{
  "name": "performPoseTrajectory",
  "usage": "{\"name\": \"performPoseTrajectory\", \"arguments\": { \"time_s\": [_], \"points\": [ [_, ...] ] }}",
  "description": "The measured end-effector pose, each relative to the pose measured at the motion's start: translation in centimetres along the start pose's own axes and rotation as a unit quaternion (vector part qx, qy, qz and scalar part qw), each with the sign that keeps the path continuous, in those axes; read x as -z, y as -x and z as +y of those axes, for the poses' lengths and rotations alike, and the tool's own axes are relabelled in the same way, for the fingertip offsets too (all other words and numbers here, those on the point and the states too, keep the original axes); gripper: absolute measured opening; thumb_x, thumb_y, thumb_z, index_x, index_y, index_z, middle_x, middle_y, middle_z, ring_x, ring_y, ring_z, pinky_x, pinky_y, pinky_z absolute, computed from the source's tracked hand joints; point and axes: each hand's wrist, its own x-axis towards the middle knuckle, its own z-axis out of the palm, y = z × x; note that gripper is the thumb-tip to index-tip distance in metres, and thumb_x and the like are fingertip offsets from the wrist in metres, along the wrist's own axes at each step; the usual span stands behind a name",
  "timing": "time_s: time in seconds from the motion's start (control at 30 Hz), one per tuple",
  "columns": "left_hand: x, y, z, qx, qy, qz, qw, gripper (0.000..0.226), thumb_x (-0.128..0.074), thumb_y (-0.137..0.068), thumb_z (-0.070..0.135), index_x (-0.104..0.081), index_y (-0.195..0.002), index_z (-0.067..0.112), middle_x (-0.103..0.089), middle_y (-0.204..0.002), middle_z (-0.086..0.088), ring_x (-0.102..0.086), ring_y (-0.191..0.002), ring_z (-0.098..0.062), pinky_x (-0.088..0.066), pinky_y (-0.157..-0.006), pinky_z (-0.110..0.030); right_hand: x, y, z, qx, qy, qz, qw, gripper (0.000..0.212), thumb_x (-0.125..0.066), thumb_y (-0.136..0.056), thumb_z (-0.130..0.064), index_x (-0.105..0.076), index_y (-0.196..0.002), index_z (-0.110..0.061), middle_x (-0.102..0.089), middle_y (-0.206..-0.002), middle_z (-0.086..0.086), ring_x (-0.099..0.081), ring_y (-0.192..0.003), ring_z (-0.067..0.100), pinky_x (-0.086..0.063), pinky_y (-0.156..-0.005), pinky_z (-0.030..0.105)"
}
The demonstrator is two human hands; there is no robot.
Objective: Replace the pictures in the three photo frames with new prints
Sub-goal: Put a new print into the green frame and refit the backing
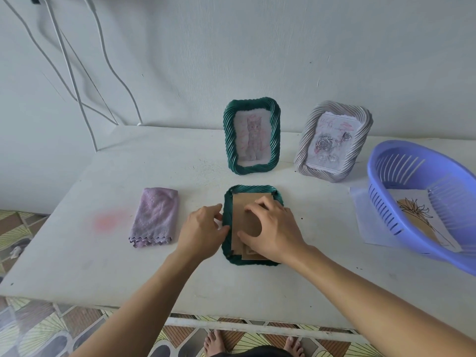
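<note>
Head view. At the right of the counter [309,292] lies an oval basket [386,161] of lilac-blue plastic with slotted walls. It holds a print [414,215], a line drawing of a flower on white and tan paper. A pale sheet [360,210] lies flat under the basket's near left side.

At centre, a face-down frame [253,188] of dark green, rope-twisted moulding with rounded corners lies on the counter, its brown cardboard backing board [242,202] uppermost. The left hand [203,228] grips the frame's left rim between thumb and fingers. The right hand [275,228] arches over the board, its thumb and curled fingertips pinching at the cardboard, and hides the frame's right side.

Behind, two frames stand against the wall. The green frame [228,135] has the same twisted moulding and shows a cat picture. The grey-white frame [306,143], just to its right, leans back and shows a rose picture.

A folded mauve cloth [154,217] of soft pile with a scalloped hem lies to the left of the hands. White cables [69,73] hang down the wall at upper left. Patterned floor tiles [38,331] and bare feet [213,343] show below the counter's edge.
</note>
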Motion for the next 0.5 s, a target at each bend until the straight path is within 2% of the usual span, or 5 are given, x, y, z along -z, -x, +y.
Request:
{"name": "performPoseTrajectory", "arguments": {
  "time_s": [0.17, 0.27, 0.33, 0.43, 0.5],
  "points": [
    [0.2, -0.6, 0.2, 0.038, 0.084, -0.026, 0.995, 0.025, -0.062, -0.085, 0.006, -0.075, -0.103, 0.018, -0.073, -0.083, 0.008, -0.065, -0.061, -0.009, -0.055, -0.060, -0.028, 0.3, 0.0, -0.1, -0.007, -0.022, -0.012, 1.000, 0.058, -0.057, -0.086, -0.064, -0.056, -0.132, -0.028, -0.043, -0.129, -0.007, -0.042, -0.124, 0.014, -0.036, -0.100, 0.031],
    [0.5, -0.7, 0.3, 0.059, 0.148, -0.017, 0.987, 0.024, -0.063, -0.091, 0.011, -0.074, -0.111, 0.019, -0.075, -0.086, 0.005, -0.070, -0.080, -0.018, -0.056, -0.074, -0.034, 0.7, 0.2, -0.5, -0.017, -0.052, -0.021, 0.998, 0.065, -0.044, -0.083, -0.076, -0.057, -0.131, -0.034, -0.041, -0.136, -0.008, -0.043, -0.128, 0.016, -0.038, -0.107, 0.039],
    [0.7, -0.6, 0.6, 0.066, 0.196, -0.018, 0.978, 0.027, -0.057, -0.094, 0.008, -0.073, -0.112, 0.021, -0.076, -0.091, 0.005, -0.069, -0.090, -0.014, -0.056, -0.079, -0.032, 1.1, 0.3, -1.0, -0.030, -0.073, -0.031, 0.996, 0.070, -0.039, -0.078, -0.083, -0.056, -0.130, -0.039, -0.038, -0.140, -0.009, -0.044, -0.128, 0.020, -0.037, -0.109, 0.041],
    [1.0, -0.2, 1.4, 0.084, 0.259, -0.032, 0.962, 0.038, -0.045, -0.093, -0.002, -0.073, -0.109, 0.018, -0.075, -0.093, 0.002, -0.065, -0.091, -0.011, -0.050, -0.081, -0.022, 1.7, 0.4, -1.3, -0.033, -0.076, -0.038, 0.996, 0.068, -0.053, -0.076, -0.080, -0.054, -0.132, -0.041, -0.036, -0.144, -0.007, -0.041, -0.130, 0.021, -0.033, -0.111, 0.038],
    [0.9, -0.1, 1.8, 0.102, 0.299, -0.037, 0.948, 0.039, -0.044, -0.093, -0.002, -0.075, -0.107, 0.016, -0.075, -0.096, 0.001, -0.065, -0.097, -0.015, -0.048, -0.086, -0.025, 2.0, 0.4, -1.3, -0.030, -0.075, -0.039, 0.996, 0.066, -0.067, -0.077, -0.065, -0.054, -0.135, -0.036, -0.036, -0.146, -0.004, -0.040, -0.133, 0.020, -0.034, -0.112, 0.039]
  ]
}}
